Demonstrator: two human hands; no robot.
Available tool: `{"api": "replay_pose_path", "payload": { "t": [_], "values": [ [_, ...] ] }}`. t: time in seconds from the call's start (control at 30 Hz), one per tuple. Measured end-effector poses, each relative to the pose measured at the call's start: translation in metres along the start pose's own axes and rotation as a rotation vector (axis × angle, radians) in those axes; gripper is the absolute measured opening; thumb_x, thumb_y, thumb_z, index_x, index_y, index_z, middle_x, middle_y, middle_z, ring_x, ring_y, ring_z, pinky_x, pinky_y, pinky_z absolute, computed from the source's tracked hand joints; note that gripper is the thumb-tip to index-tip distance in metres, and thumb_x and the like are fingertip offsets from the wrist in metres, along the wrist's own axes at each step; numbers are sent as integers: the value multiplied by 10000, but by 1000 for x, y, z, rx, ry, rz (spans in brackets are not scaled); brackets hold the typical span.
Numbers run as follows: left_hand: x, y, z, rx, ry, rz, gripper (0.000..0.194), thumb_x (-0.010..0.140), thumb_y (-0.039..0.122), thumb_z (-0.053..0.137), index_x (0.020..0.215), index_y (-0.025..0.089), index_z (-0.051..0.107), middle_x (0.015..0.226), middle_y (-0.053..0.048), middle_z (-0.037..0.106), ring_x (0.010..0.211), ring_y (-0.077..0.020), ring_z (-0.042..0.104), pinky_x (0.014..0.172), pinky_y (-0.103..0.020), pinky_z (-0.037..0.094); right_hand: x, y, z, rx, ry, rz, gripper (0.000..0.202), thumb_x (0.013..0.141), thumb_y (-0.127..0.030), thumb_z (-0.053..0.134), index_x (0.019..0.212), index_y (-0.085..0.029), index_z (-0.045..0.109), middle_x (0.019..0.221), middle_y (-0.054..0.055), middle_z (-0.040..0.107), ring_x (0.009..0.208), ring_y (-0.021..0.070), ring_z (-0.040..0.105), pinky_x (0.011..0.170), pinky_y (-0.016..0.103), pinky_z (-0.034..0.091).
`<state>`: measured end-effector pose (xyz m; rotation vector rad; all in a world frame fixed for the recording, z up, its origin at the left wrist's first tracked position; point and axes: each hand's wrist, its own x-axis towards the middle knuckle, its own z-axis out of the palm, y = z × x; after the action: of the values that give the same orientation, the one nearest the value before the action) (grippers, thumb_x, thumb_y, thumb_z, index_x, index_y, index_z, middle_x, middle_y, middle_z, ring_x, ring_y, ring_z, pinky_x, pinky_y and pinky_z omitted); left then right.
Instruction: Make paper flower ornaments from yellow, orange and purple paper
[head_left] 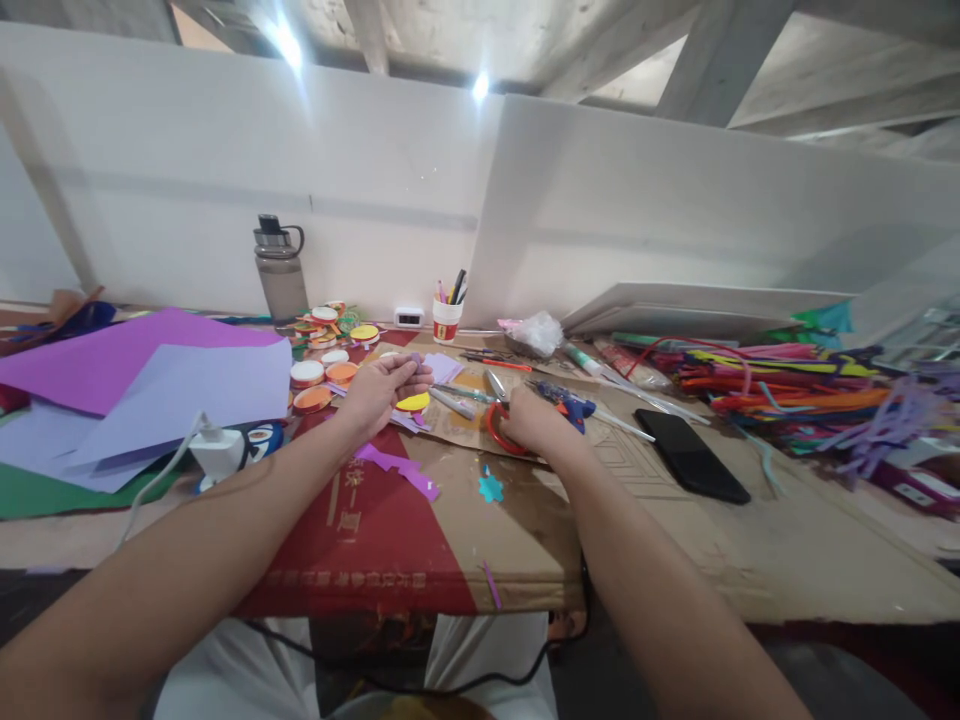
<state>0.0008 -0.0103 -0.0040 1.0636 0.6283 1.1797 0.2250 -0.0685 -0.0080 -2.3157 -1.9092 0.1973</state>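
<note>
My left hand (384, 388) is raised over the cardboard, its thumb and fingers pinched on a small purple paper piece (418, 360). Just beneath it are a yellow disc (413, 402) and some light purple paper. My right hand (529, 420) is closed at the red-handled scissors (495, 432), whose metal blades (496, 385) point away from me; the fingers are partly hidden. Close by lie a pair of blue-handled scissors (576, 410) and several pen-like tools. Nearer to me are a turquoise paper flower (490, 486) and a torn purple paper strip (401, 470).
Purple sheets (195, 390) and a white plug (217, 450) are at left. A water bottle (280, 270) and a paper cup of pens (448, 315) stand by the wall. To the right are a black phone (691, 456) and piled colourful pipe cleaners (780, 385).
</note>
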Motion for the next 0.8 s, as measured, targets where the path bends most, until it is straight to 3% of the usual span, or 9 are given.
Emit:
{"api": "replay_pose_path", "payload": {
  "t": [0.13, 0.2, 0.27, 0.37, 0.47, 0.53, 0.63, 0.8],
  "values": [
    [0, 2, -1, -17, -10, -5, 92, 802, 151, 685, 866, 85, 682, 798, -69, 704, 609, -77, 654, 583, -161, 531, 7, 6, -1, 252, 141, 53, 335, 769, -292, 639, 1055, -121, 603, 839, 179, 696, 756, 275, 667, 632, 341, 473],
    [-1, 2, -1, -32, -8, -18, 98, 810, 155, 675, 878, 86, 689, 789, -65, 697, 603, -69, 640, 556, -147, 506, 4, 5, -5, 459, 230, -3, 410, 753, -310, 659, 1118, -144, 576, 789, 98, 676, 687, 223, 639, 626, 326, 477],
    [-1, 2, -1, -45, -6, -30, 108, 820, 151, 657, 898, 88, 696, 787, -64, 693, 594, -63, 624, 543, -143, 490, -3, -1, -10, 734, 241, -117, 459, 784, -367, 616, 1187, -164, 534, 751, 31, 635, 601, 175, 597, 597, 318, 486],
    [-1, 2, -1, -51, -3, -33, 122, 832, 145, 637, 920, 88, 698, 785, -69, 690, 580, -59, 607, 545, -147, 484, -20, -16, -17, 1095, 128, -321, 448, 794, -370, 580, 1199, -198, 496, 809, 9, 616, 660, 158, 613, 627, 309, 520],
    [0, 0, -3, -54, 25, -33, 116, 830, 153, 643, 912, 88, 692, 777, -65, 680, 569, -59, 594, 538, -152, 478, -33, -28, -23, 1121, 46, -476, 440, 753, -298, 613, 1176, -232, 512, 914, 23, 639, 763, 149, 611, 695, 286, 529],
    [1, -2, -4, -61, 34, -34, 112, 820, 158, 659, 904, 90, 689, 768, -60, 673, 569, -60, 588, 536, -154, 478, -37, -31, -26, 1138, 10, -468, 414, 751, -302, 619, 1148, -250, 515, 874, 7, 625, 707, 134, 585, 649, 268, 527],
    [3, -4, -6, -65, 29, -32, 109, 827, 144, 641, 909, 89, 688, 770, -64, 676, 567, -60, 580, 534, -154, 482, -41, -29, -29, 1212, -153, -378, 249, 817, -447, 563, 948, -239, 523, 701, -26, 548, 512, 102, 494, 472, 239, 474],
    [5, -5, -7, -61, 67, -36, 124, 859, 111, 569, 906, 95, 683, 766, -71, 680, 554, -63, 573, 504, -152, 474, -51, -24, -34, 1208, -326, -333, 318, 796, -539, 597, 761, -235, 512, 595, -37, 531, 396, 88, 438, 346, 220, 356]
  ]
}}
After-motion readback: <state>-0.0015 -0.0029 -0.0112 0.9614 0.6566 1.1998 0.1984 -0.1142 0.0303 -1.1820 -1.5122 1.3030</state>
